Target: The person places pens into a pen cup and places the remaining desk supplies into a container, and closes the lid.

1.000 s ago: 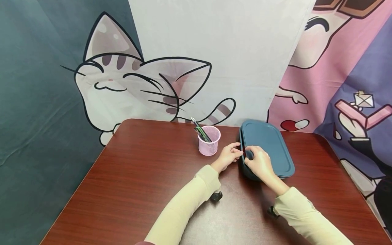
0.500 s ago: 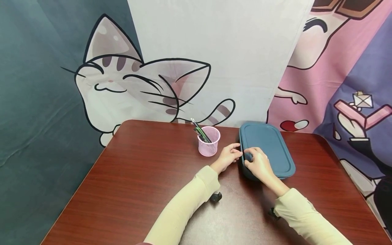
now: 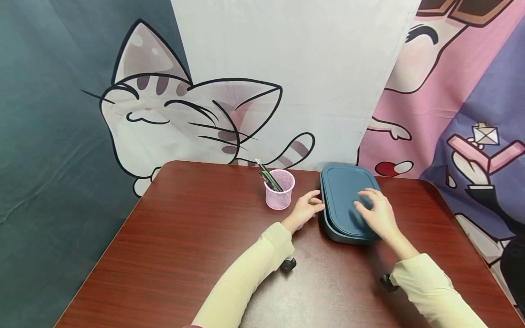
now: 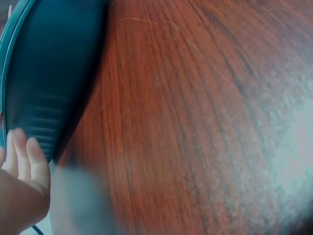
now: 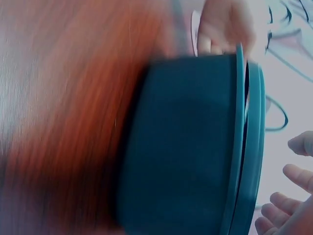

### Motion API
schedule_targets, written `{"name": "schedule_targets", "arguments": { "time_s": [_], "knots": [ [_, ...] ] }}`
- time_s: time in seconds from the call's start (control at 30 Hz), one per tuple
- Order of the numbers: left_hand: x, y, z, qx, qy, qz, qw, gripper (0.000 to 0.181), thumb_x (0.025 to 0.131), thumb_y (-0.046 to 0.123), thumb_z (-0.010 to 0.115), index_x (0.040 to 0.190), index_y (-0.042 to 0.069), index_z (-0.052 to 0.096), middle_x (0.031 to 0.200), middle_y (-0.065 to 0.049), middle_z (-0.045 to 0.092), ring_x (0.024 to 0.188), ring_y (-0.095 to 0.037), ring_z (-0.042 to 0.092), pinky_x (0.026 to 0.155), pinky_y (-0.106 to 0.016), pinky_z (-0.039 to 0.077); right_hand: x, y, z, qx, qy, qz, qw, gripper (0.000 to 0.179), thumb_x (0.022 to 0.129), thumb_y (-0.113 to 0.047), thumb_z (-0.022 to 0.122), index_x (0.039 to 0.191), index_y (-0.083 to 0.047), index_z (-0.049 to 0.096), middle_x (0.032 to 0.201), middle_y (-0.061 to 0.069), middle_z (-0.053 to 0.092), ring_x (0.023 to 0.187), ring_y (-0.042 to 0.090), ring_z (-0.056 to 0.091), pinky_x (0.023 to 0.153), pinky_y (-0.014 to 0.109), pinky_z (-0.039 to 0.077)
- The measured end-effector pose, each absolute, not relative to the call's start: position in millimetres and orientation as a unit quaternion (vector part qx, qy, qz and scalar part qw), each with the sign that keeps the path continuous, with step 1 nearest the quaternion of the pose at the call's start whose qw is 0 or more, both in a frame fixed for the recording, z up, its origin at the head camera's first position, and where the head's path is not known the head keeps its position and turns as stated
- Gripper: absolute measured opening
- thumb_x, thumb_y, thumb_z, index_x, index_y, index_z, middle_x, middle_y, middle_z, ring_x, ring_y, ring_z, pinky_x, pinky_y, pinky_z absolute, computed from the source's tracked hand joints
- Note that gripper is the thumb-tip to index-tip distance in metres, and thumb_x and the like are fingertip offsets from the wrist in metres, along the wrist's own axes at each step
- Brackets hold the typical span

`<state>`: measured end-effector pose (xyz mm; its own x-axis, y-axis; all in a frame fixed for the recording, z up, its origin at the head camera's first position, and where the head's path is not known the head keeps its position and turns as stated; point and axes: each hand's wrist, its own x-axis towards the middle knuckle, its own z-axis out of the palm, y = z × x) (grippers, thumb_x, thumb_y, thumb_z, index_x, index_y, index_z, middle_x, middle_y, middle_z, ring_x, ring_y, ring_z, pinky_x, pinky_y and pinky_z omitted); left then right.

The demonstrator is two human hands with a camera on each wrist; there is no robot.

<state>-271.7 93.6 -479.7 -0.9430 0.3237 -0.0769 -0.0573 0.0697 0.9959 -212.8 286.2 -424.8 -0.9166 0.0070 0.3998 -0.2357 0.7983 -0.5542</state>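
Note:
A blue lidded box (image 3: 346, 239) stands at the right of the table's far side. Its flat lid (image 3: 342, 191) lies on top, and a narrow dark gap shows between lid and rim in the right wrist view. At the box's left side is my left hand (image 3: 303, 213), fingers loosely extended with the tips at the wall; the left wrist view shows these fingers (image 4: 22, 156) against the ribbed side. Above the right part of the lid hovers my right hand (image 3: 379, 214), thumb and fingers spread with nothing between them. In the right wrist view its fingers (image 5: 281, 205) are apart from the lid.
A pink mesh pen cup (image 3: 280, 193) holding several pens (image 3: 270, 178) stands left of the box, near my left hand. The brown wooden table (image 3: 184, 237) reaches back to a printed cloth (image 3: 328, 68) with cartoon cats.
My right hand has let go of the lid's left edge and moved right, over the lid. My left hand stays at the box's left side.

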Motion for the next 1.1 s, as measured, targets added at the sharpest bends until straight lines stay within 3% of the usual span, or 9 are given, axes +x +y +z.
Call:
{"name": "schedule_targets", "arguments": {
  "time_s": [0.13,0.27,0.4,0.5,0.57,0.7,0.9,1.1],
  "knots": [
    [-269.7,91.6,-476.8,0.123,0.755,0.637,0.101,0.054,0.080,0.011,0.062,0.130,0.011,0.043,0.114,-0.009,0.058,0.077,-0.011,0.057,0.061,-0.016,0.044,-215.5,306.2,-425.6,0.040,-0.929,0.322,0.177,0.040,0.084,-0.024,0.057,0.112,0.004,0.053,0.125,0.029,0.042,0.115,0.045,0.036,0.093,0.057,0.025],
    [-267.0,90.3,-474.6,0.166,0.804,0.566,0.080,0.059,0.083,0.022,0.059,0.136,0.015,0.034,0.129,-0.006,0.049,0.098,-0.018,0.058,0.079,-0.021,0.046,-217.7,323.0,-428.8,0.022,-0.928,0.343,0.144,0.050,0.090,-0.032,0.047,0.123,0.005,0.044,0.133,0.031,0.031,0.122,0.046,0.028,0.097,0.059,0.021],
    [-265.3,91.6,-476.2,0.227,0.842,0.484,0.072,0.066,0.086,0.033,0.052,0.141,0.014,0.020,0.143,-0.004,0.030,0.121,-0.020,0.043,0.101,-0.027,0.033,-220.2,335.3,-431.7,0.008,-0.920,0.378,0.106,0.056,0.094,-0.035,0.035,0.131,0.006,0.032,0.139,0.031,0.020,0.128,0.046,0.018,0.100,0.060,0.015],
    [-264.2,93.1,-477.8,0.259,0.855,0.442,0.078,0.071,0.088,0.039,0.048,0.142,0.009,0.013,0.147,-0.006,0.018,0.132,-0.023,0.026,0.108,-0.032,0.022,-221.8,342.6,-432.9,0.003,-0.911,0.404,0.077,0.059,0.095,-0.036,0.027,0.135,0.007,0.024,0.141,0.031,0.012,0.131,0.045,0.010,0.102,0.059,0.009],
    [-263.4,93.7,-478.5,0.269,0.862,0.421,0.086,0.073,0.088,0.042,0.046,0.142,0.008,0.011,0.148,-0.009,0.014,0.135,-0.026,0.017,0.109,-0.035,0.018,-222.4,346.1,-433.3,0.003,-0.902,0.427,0.058,0.060,0.096,-0.036,0.023,0.136,0.008,0.018,0.141,0.031,0.010,0.132,0.043,0.006,0.104,0.056,0.006],
    [-261.7,93.1,-478.6,0.273,0.869,0.399,0.106,0.072,0.088,0.044,0.044,0.142,0.010,0.011,0.149,-0.011,0.010,0.135,-0.028,0.016,0.109,-0.035,0.017,-223.0,349.9,-434.2,0.010,-0.881,0.472,0.025,0.061,0.097,-0.036,0.015,0.137,0.009,0.010,0.140,0.033,0.008,0.131,0.041,0.003,0.105,0.053,0.002],
    [-261.4,91.0,-477.5,0.279,0.870,0.389,0.119,0.070,0.089,0.044,0.042,0.142,0.012,0.010,0.149,-0.010,0.007,0.135,-0.028,0.014,0.109,-0.035,0.016,-223.2,348.8,-437.7,0.012,-0.879,0.477,0.012,0.060,0.097,-0.036,0.008,0.137,0.009,0.010,0.139,0.034,0.012,0.128,0.045,0.009,0.103,0.056,0.006],
    [-262.3,90.2,-478.6,0.283,0.861,0.401,0.133,0.071,0.089,0.044,0.042,0.142,0.011,0.008,0.149,-0.009,0.004,0.136,-0.028,0.011,0.110,-0.036,0.014,-222.2,345.9,-436.5,0.007,-0.872,0.490,0.005,0.062,0.096,-0.038,0.008,0.137,0.009,0.008,0.140,0.033,0.008,0.129,0.045,0.005,0.103,0.056,0.003]
  ]
}}
